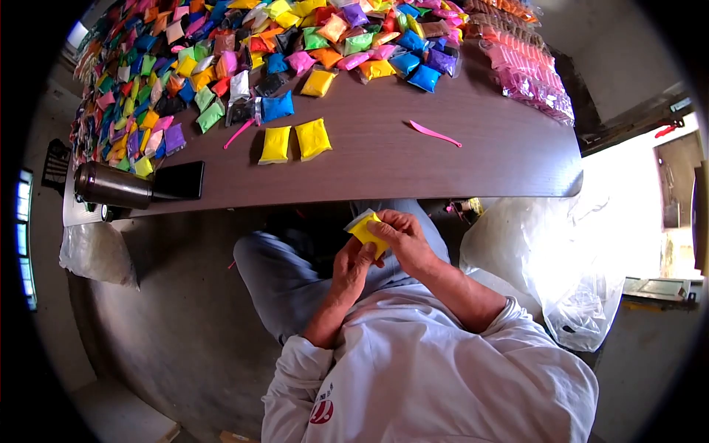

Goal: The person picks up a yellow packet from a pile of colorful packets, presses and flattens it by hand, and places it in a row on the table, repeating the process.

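Observation:
Above my lap, in front of the table edge, both hands hold one small yellow packet point(362, 230) in a clear wrapper. My left hand point(353, 267) grips its lower part, thumb pressed against the front. From the right side, my right hand point(402, 235) pinches the packet between thumb and fingers. The packet is tilted, and part of it is hidden behind the fingers. On the table ahead lie two more yellow packets, a left one point(275, 145) and a right one point(313, 139), side by side and apart from my hands.
A big heap of coloured packets point(295, 37) covers the back and left of the brown table point(354, 173). Pink plastic tools point(436, 134) lie on it. A dark metal flask point(114, 184) and a black phone point(179, 181) sit front left. Clear plastic bags point(517, 251) stand at the right.

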Demonstrator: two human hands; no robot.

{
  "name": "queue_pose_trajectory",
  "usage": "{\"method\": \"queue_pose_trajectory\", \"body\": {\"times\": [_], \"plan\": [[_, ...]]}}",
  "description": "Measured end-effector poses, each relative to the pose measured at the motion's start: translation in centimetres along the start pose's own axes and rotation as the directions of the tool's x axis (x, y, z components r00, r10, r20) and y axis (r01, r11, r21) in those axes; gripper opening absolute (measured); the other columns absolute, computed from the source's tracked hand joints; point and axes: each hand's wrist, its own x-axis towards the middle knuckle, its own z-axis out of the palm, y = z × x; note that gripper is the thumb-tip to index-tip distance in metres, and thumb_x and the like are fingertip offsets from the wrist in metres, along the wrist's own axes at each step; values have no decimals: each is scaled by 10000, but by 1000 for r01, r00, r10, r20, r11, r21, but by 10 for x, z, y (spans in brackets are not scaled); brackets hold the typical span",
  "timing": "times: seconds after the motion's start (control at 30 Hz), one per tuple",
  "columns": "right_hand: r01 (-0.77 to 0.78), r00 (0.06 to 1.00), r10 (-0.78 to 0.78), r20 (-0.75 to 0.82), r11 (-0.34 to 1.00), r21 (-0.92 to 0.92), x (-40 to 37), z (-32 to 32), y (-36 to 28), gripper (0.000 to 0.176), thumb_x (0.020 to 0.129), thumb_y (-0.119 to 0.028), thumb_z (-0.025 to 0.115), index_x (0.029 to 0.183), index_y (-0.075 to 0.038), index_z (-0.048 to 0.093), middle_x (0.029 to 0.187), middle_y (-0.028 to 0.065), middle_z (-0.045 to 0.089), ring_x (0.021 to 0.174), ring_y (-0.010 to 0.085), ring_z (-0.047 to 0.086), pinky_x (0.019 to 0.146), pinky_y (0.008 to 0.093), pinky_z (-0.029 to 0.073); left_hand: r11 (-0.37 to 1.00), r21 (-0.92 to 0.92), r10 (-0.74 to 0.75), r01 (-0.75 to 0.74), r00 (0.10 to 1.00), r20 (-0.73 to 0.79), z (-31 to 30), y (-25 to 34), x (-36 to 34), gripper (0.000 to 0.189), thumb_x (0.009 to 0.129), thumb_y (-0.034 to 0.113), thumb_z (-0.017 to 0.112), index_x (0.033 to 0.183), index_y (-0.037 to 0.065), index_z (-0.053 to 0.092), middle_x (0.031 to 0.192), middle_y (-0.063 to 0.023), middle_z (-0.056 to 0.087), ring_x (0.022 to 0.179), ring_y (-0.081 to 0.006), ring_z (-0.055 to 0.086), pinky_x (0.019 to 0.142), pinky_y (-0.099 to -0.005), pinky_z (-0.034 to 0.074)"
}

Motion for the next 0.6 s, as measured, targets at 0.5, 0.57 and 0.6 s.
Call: {"method": "queue_pose_trajectory", "body": {"times": [0.5, 0.57, 0.6], "plan": [[116, 993, -117, -9, 993, -11, -3, -4, 7, 244, 841, -195, 566, 908, 38, 538, 722, 92, 598, 496, 112, 548, 395, 204, 427, 999, -23, 38, -38, 999, 19, 3, 7, 0, 396, 881, 362, 459, 1084, 23, 477, 789, -31, 551, 647, -72, 540, 612, -180, 464], [108, 994, -108, -33, 994, -12, -3, 0, 8, 244, 842, -198, 566, 903, 37, 541, 711, 87, 596, 494, 107, 542, 388, 201, 415, 1000, -2, 10, -10, 1000, 13, 2, 5, 0, 395, 879, 365, 462, 1081, 26, 479, 782, -31, 554, 645, -73, 543, 614, -182, 466], [100, 993, -100, -57, 995, -13, -3, 1, 9, 244, 842, -201, 565, 898, 36, 545, 700, 82, 594, 492, 101, 536, 380, 198, 404, 1000, 19, -17, 17, 1000, 7, 2, 4, 1, 393, 877, 367, 464, 1079, 30, 480, 775, -32, 557, 643, -74, 546, 615, -185, 468]]}}
